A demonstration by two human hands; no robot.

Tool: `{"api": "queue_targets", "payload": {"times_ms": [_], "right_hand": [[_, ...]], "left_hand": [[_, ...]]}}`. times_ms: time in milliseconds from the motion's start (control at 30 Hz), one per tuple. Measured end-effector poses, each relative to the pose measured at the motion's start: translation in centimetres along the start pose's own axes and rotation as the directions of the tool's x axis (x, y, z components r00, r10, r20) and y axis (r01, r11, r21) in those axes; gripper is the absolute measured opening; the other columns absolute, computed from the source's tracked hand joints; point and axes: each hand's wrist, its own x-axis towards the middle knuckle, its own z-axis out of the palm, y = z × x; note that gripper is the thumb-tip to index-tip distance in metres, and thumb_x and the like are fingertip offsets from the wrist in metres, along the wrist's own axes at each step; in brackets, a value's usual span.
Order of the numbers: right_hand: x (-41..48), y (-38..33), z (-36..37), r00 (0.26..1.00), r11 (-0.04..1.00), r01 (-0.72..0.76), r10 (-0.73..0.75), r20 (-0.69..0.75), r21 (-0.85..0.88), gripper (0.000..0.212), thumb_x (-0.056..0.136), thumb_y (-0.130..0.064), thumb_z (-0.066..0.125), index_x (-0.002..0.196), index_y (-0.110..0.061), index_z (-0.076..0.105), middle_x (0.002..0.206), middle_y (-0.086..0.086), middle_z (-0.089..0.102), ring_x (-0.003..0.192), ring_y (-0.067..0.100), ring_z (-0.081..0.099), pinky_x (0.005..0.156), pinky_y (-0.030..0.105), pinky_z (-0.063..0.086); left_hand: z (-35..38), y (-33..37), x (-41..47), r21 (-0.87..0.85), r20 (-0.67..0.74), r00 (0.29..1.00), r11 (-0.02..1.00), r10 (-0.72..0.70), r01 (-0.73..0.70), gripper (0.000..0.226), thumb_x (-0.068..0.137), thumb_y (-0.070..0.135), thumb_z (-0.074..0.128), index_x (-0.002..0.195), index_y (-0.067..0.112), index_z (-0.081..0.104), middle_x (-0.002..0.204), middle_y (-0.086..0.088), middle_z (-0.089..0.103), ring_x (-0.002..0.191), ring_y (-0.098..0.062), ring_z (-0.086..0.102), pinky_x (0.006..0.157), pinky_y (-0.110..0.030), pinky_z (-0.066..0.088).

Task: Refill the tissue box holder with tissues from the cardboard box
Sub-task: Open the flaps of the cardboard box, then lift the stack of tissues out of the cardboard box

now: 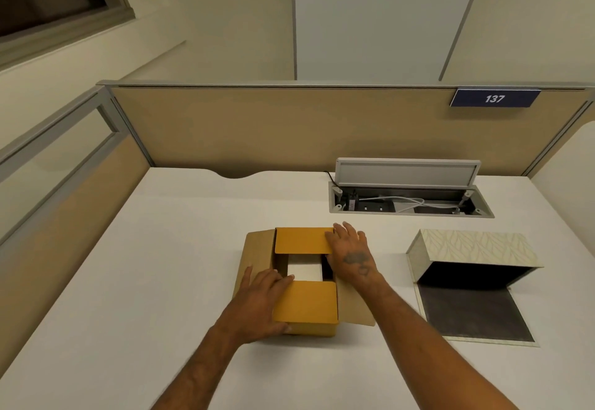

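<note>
The cardboard box (306, 284) sits near the middle of the surface (161, 265), closer to the front edge than the back. Its far and near flaps lie half folded over the opening, and through the gap between them shows something pale, most likely the tissues (304, 270), though the view into the box is too narrow to be sure. The left hand (260, 300) lies flat with its fingers spread across the near flap and the left side of the box, gripping nothing. The right hand (349, 253) rests open against the far flap's right end and the box's right side, also closed on nothing.

The tissue box holder (473, 248) stands toward the right edge of the surface, well apart from the box, its patterned cover raised and its dark lining exposed; it looks empty.

So the task is barely begun: the holder is open and ready, but the box flaps need parting, the tissues lifting out, setting inside the holder, and the cover closing.
</note>
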Motion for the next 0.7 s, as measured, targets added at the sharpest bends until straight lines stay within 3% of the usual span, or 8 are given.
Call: {"api": "queue_targets", "payload": {"times_ms": [133,233,333,433,533,633,700], "right_hand": [[1.1,0.8,-1.4,0.978,0.993,-0.033,0.055,-0.199,0.110,0.035,0.083,-0.028,0.069,0.112,-0.010,0.067,0.125,0.018,0.060,0.118,0.035,0.054,0.092,0.047,0.050],[2.3,0.8,-3.2,0.933,0.987,-0.101,0.138,-0.332,0.128,0.028,0.081,-0.033,0.072,0.099,-0.013,0.064,0.099,0.009,0.059,0.089,0.023,0.055,0.069,0.033,0.054],[3.8,0.2,-4.4,0.927,0.972,-0.121,0.183,-0.327,0.202,0.029,0.084,-0.032,0.070,0.096,-0.008,0.060,0.092,0.011,0.062,0.086,0.027,0.058,0.065,0.034,0.050],[5.5,-0.3,-4.6,0.949,0.952,-0.138,0.207,-0.240,0.273,0.023,0.088,-0.025,0.065,0.102,-0.007,0.062,0.098,0.011,0.067,0.091,0.027,0.062,0.072,0.036,0.052],[6.7,-0.6,-4.1,0.978,0.952,-0.082,0.134,-0.158,0.296,0.022,0.089,-0.019,0.059,0.108,-0.008,0.062,0.108,0.012,0.062,0.099,0.027,0.058,0.081,0.036,0.052],[7.0,-0.6,-3.1,0.998,0.965,-0.053,0.058,-0.013,0.256,0.043,0.087,-0.027,0.066,0.126,-0.011,0.057,0.123,0.010,0.054,0.113,0.028,0.051,0.094,0.040,0.050],[7.2,-0.5,-2.0,0.999,0.977,-0.035,0.025,0.046,0.211,0.049,0.084,-0.032,0.069,0.127,-0.012,0.057,0.127,0.010,0.053,0.116,0.028,0.049,0.097,0.042,0.049]], "left_hand": [[-1.2,0.4,-0.8,-0.065,-0.134,0.990,0.997,0.040,-0.049,0.081,0.073,0.061,0.064,0.142,0.033,0.031,0.141,0.008,0.041,0.133,-0.012,0.034,0.120,-0.044,0.009],[-2.3,1.7,-2.4,-0.214,-0.210,0.978,0.975,0.011,-0.057,0.058,0.078,0.054,0.066,0.129,0.037,0.045,0.130,0.016,0.050,0.119,-0.003,0.043,0.108,-0.027,0.036],[-3.4,2.7,-3.9,-0.464,-0.146,0.987,0.886,-0.060,-0.015,0.028,0.085,0.057,0.056,0.103,0.037,0.064,0.107,0.024,0.059,0.101,0.002,0.055,0.089,-0.022,0.048],[-3.6,2.5,-4.6,-0.666,0.005,0.992,0.740,-0.124,0.096,0.035,0.092,0.054,0.045,0.086,0.033,0.073,0.095,0.017,0.067,0.094,-0.004,0.062,0.089,-0.033,0.050],[-2.9,2.0,-4.8,-0.576,0.088,0.990,0.806,-0.106,0.137,0.024,0.087,0.055,0.053,0.101,0.041,0.067,0.114,0.031,0.057,0.107,0.010,0.050,0.103,-0.029,0.043],[-1.9,1.7,-4.9,-0.409,0.149,0.980,0.895,-0.130,0.181,0.060,0.077,0.065,0.059,0.132,0.045,0.044,0.129,0.035,0.024,0.120,0.011,0.023,0.111,-0.027,0.028],[-0.9,1.7,-4.8,-0.351,0.070,0.991,0.928,-0.110,0.128,0.068,0.075,0.066,0.060,0.135,0.041,0.042,0.129,0.033,0.024,0.120,0.008,0.022,0.107,-0.021,0.028]]}}
